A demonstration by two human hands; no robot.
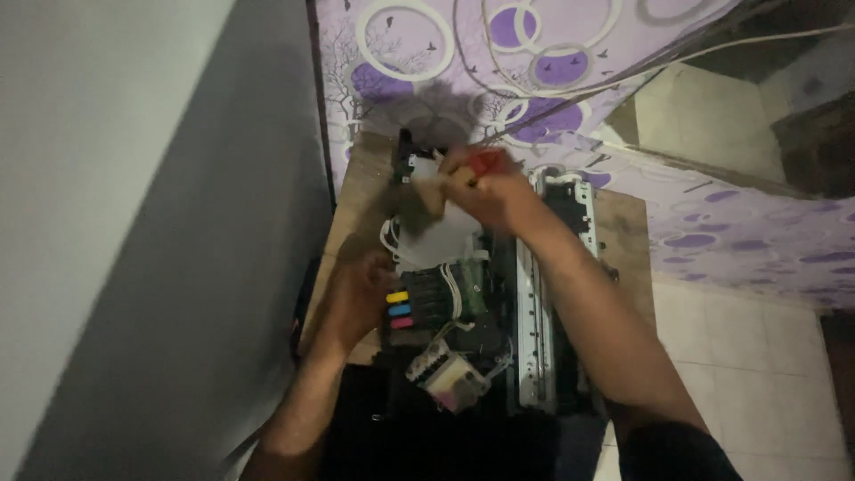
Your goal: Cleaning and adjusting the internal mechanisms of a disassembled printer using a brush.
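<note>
Opened printer (499, 312) lies on a small wooden table (623, 223), casing off, metal rail (534, 303) and white tubing (401, 249) exposed. Coloured ink cartridges (398, 310) sit at its left side; a loose print-head block (448, 374) rests near the front.

Risks, as judged: the red-handled tool (484, 162) could slip and nick the tubing or wiring; the loose block could get knocked off; dim light makes aim poor.

Right hand (485, 187): grip closed around the tool handle, above the printer's far end, by a white part (427, 169). Left hand (356, 298): resting against the printer's left edge beside the cartridges; fingers hidden, grip cannot be told.
</note>
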